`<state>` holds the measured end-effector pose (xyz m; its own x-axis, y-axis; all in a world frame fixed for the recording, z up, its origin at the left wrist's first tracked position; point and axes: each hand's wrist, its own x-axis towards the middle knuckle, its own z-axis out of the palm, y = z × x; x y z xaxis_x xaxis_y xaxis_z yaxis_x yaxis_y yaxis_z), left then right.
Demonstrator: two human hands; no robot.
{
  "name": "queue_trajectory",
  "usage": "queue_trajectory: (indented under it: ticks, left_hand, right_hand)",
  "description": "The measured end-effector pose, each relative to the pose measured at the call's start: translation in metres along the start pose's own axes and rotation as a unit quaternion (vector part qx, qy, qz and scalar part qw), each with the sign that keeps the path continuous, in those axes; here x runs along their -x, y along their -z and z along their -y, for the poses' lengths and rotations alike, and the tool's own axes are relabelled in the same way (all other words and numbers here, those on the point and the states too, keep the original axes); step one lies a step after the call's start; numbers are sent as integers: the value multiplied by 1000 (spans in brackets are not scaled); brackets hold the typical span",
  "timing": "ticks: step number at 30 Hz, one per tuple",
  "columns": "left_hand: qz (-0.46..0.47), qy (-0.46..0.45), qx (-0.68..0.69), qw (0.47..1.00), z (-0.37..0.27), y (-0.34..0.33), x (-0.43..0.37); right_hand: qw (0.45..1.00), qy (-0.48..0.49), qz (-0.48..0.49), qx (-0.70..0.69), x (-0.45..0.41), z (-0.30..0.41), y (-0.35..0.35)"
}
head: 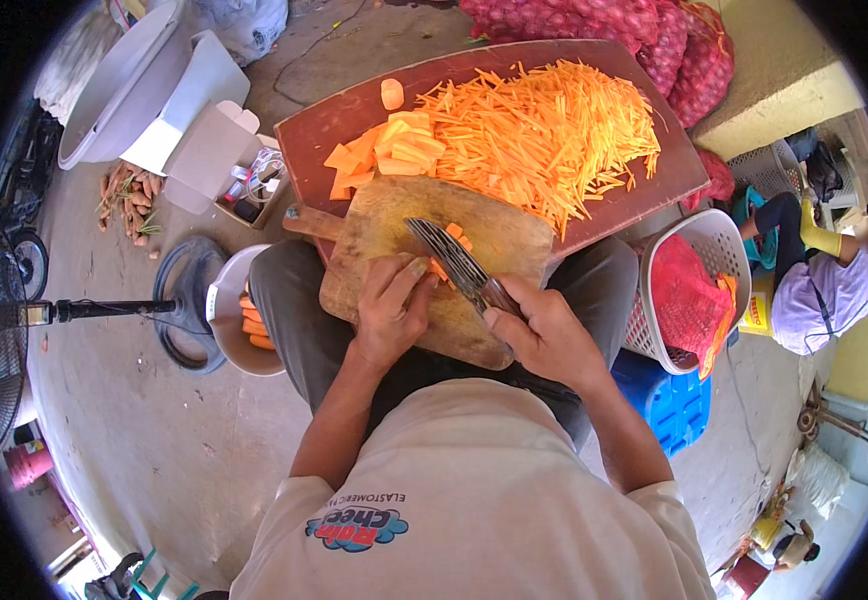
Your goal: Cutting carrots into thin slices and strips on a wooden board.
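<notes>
A wooden chopping board with a short handle lies across my lap. My right hand grips the brown handle of a kitchen knife, whose dark patterned blade points up and left over the board. At the left of the blade, my left hand has its bent fingertips on a carrot piece, mostly hidden by fingers and blade. Small cut carrot pieces lie just beyond the knife. On the red wooden table ahead are a large heap of carrot strips, stacked carrot slices and one carrot chunk.
Left of my knee stands a tub of peeled carrots, beside a pedestal fan base. At right are a plastic basket with a red mesh bag and a blue container. Onion sacks lie behind the table. A person sits farther right.
</notes>
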<state>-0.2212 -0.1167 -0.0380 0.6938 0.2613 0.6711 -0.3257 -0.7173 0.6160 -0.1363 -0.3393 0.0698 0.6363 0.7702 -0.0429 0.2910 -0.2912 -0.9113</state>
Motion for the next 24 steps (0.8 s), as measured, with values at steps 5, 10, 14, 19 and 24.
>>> queue_trajectory:
  ticks: [5, 10, 14, 19, 24]
  left_hand:
    - [7, -10, -7, 1000, 0, 2, -1]
    - [6, -11, -10, 1000, -4, 3, -4]
    - [-3, -16, -17, 1000, -3, 3, -3]
    - [1, -30, -32, 999, -4, 4, -5]
    - [-1, -54, -24, 998, 1, 3, -2]
  right_hand:
    - [1000, -2, 13, -2, -3, 2, 3]
    - [999, -38, 19, -31, -4, 10, 5]
    - [1000, -4, 20, -15, -5, 6, 5]
    - [1000, -13, 28, 4, -6, 8, 7]
    - [999, 6, 32, 24, -6, 8, 6]
